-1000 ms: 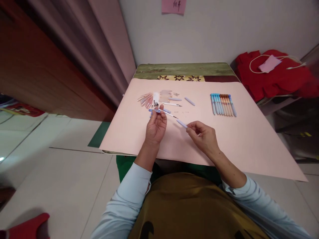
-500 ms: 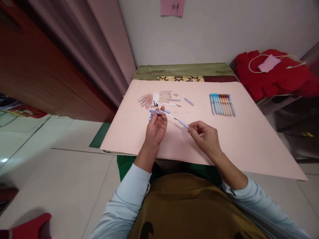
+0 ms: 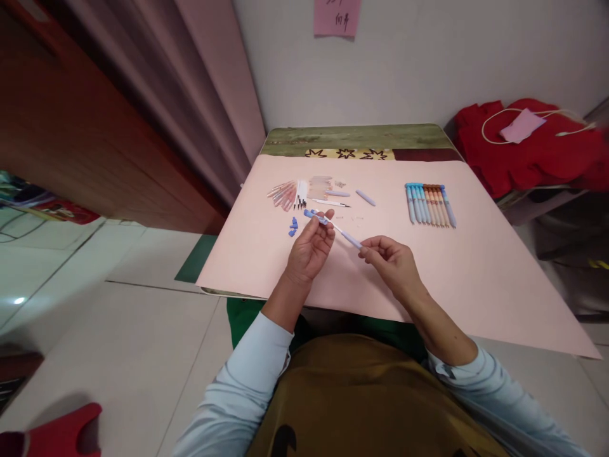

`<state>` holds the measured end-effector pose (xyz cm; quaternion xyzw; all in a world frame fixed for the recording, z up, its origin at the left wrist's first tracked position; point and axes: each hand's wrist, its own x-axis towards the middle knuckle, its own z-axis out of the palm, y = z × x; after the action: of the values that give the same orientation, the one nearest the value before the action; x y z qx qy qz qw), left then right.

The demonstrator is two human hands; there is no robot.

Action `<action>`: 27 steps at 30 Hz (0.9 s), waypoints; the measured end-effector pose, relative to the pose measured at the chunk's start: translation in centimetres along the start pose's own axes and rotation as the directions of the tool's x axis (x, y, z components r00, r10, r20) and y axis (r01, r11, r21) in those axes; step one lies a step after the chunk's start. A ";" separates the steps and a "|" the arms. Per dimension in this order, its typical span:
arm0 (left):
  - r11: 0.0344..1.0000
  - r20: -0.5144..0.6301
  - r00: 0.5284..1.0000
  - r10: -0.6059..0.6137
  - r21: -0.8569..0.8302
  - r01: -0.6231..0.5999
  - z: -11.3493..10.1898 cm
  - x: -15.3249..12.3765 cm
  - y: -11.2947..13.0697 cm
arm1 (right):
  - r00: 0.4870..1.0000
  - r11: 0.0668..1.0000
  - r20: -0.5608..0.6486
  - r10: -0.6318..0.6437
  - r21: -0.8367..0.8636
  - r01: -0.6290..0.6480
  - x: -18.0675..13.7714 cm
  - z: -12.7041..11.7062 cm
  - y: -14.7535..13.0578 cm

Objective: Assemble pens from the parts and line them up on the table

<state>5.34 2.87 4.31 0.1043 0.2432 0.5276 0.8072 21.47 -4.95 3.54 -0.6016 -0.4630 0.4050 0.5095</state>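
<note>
Fingers of the left hand [image 3: 309, 252] pinch a blue pen part [image 3: 316, 217] and, seemingly, a white refill [image 3: 335, 226]; the right hand [image 3: 392, 261] clamps a lavender barrel [image 3: 351, 240], now slid over the refill's tip, so the pieces overlap. Small blue parts [image 3: 294, 224] lie leftward on the worktop [image 3: 447, 273]; nothing stands between the hands.

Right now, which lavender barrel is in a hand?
The lavender barrel pinched in the right hand, its far end meeting the white refill. The other two lavender barrels lie untouched on the pink sheet.
</note>
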 end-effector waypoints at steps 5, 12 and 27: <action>0.998 0.028 0.998 -0.054 0.042 0.053 -0.2 -0.2 -0.7 | 0.998 0.988 -0.018 0.054 0.148 -0.051 0.3 -0.1 0.1; 0.999 -0.089 0.996 -0.025 -0.046 0.021 -0.1 0.5 -0.4 | 0.966 0.968 -0.185 -0.178 -0.212 0.138 -1.3 -0.8 -0.8; 0.989 -0.059 0.997 0.039 0.143 -0.030 -0.9 0.3 -1.9 | 0.910 0.786 -0.095 -0.404 -0.545 0.292 -0.6 0.3 -1.4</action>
<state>6.49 2.29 2.65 0.1492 0.3030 0.5259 0.7806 20.80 -5.36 4.83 -0.6588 -0.6026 0.0989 0.4395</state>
